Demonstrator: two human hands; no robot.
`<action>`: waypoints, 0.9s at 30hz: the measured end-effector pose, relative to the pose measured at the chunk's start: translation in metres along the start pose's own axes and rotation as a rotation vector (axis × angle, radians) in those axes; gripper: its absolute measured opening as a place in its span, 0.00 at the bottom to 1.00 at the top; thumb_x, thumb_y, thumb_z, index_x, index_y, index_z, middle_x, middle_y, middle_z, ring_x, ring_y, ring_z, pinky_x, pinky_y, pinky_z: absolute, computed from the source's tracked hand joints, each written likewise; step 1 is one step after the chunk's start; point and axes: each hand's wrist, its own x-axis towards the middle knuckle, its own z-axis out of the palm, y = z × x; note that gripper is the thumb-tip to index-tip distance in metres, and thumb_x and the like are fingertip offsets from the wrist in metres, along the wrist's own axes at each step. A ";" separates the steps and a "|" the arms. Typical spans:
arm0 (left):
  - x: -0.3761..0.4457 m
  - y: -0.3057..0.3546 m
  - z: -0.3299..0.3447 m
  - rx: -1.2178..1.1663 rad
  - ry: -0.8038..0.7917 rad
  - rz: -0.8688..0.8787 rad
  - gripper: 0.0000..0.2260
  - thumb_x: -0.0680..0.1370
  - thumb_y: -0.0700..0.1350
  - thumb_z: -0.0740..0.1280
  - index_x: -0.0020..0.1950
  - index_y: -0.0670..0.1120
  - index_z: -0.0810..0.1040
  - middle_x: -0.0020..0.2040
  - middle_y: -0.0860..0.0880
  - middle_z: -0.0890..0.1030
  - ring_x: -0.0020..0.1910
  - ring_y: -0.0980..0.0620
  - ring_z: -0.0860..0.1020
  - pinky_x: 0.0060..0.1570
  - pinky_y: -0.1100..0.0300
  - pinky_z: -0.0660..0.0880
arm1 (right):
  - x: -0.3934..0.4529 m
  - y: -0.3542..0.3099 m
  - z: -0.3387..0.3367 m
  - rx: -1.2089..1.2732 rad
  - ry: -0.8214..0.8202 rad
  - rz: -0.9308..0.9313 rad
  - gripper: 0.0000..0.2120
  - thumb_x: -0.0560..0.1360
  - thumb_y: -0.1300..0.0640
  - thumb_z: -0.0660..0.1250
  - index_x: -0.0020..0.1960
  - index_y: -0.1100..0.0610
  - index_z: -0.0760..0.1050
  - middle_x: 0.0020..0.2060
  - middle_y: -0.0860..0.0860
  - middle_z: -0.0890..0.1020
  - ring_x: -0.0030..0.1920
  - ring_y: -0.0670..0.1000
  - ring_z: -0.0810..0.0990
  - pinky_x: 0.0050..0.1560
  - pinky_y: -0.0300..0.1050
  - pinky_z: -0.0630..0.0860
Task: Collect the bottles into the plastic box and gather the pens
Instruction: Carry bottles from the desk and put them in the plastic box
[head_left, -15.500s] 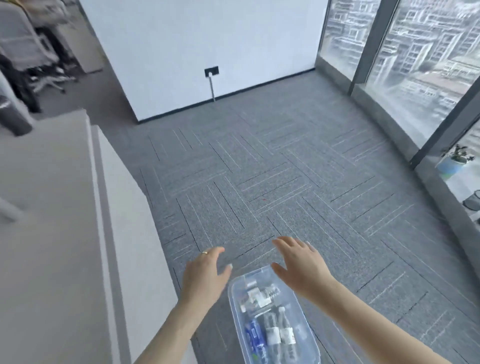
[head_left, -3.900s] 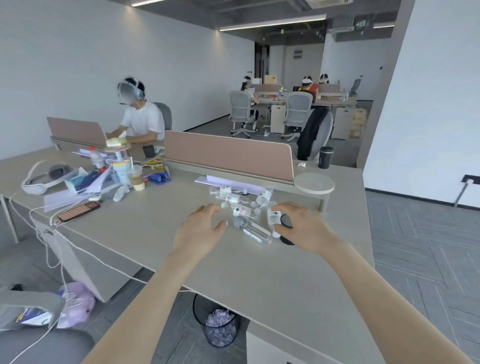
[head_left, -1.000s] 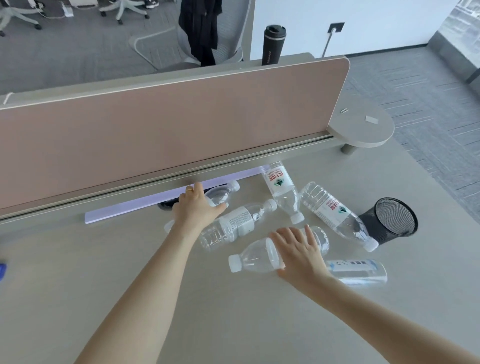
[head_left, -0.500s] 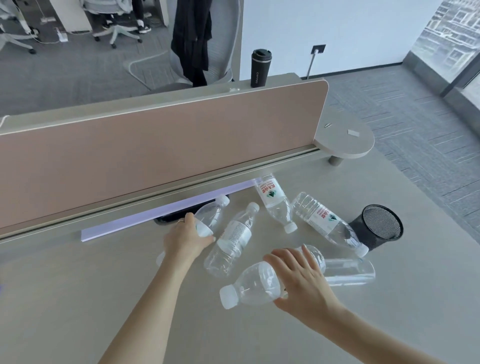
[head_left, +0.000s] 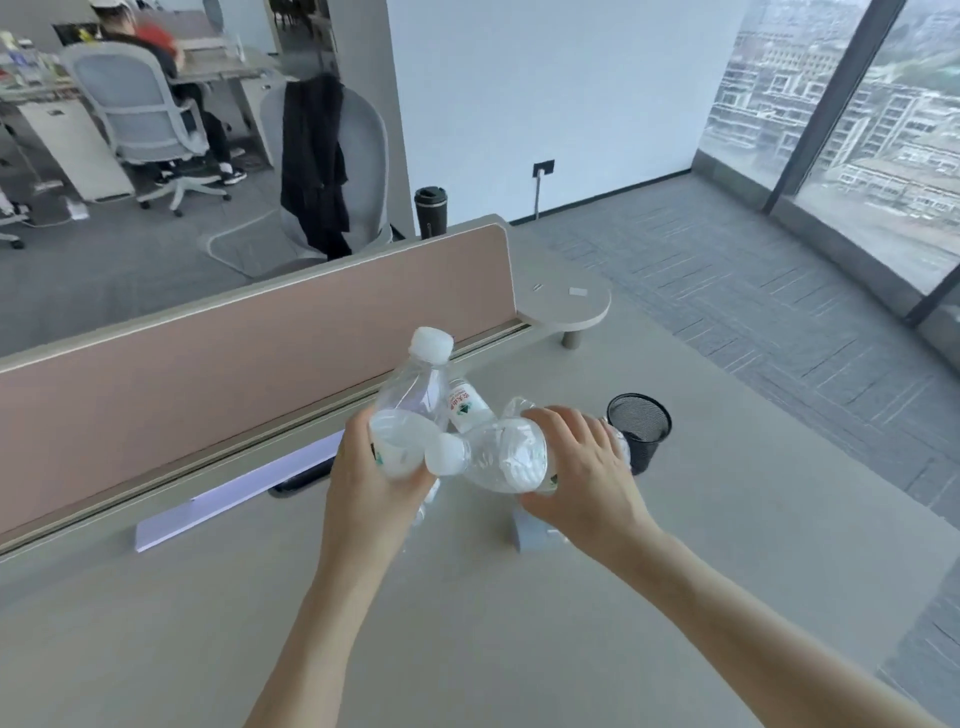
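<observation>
- Left hand: fingers curled round the body of a clear bottle, held upright with its white cap far and high, lifted off the desk.
- Right hand: fingers wrapped over a second clear bottle, held level with its cap pointing left, just touching the left hand's bottle.
- Progress, as judged: two bottles are in hand and raised; neither is boxed. The plastic box is not in view, so carrying and dropping remain.
- Desk: pale surface bounded on the far side by a pink divider.
- Bottles left on the desk: a red-labelled bottle shows between the hands; part of another shows below the right hand. Further bottles may lie hidden behind the hands; the full count cannot be told.
- Mesh pen cup: one, black, right of the hands. No pens can be made out; gathering them appears not yet begun.
- Count: two hands, two held bottles, at least two resting, one cup.
</observation>
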 end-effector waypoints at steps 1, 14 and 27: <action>-0.005 0.013 0.004 -0.038 -0.006 0.012 0.22 0.70 0.48 0.72 0.57 0.58 0.65 0.49 0.63 0.73 0.48 0.62 0.73 0.35 0.69 0.67 | -0.003 0.003 -0.014 0.026 0.022 0.031 0.33 0.63 0.53 0.72 0.67 0.51 0.67 0.62 0.47 0.72 0.63 0.53 0.69 0.69 0.51 0.60; -0.096 0.137 0.116 -0.247 -0.166 0.170 0.25 0.71 0.43 0.72 0.64 0.55 0.66 0.55 0.57 0.75 0.55 0.53 0.73 0.46 0.61 0.66 | -0.092 0.102 -0.205 0.540 0.283 0.407 0.20 0.67 0.50 0.75 0.51 0.39 0.66 0.50 0.42 0.76 0.47 0.43 0.77 0.44 0.38 0.73; -0.229 0.267 0.250 -0.350 -0.346 0.323 0.19 0.70 0.45 0.74 0.53 0.53 0.66 0.45 0.60 0.74 0.42 0.67 0.74 0.35 0.76 0.68 | -0.227 0.187 -0.354 0.617 0.496 0.476 0.20 0.68 0.51 0.73 0.55 0.42 0.68 0.49 0.40 0.79 0.48 0.40 0.79 0.51 0.41 0.76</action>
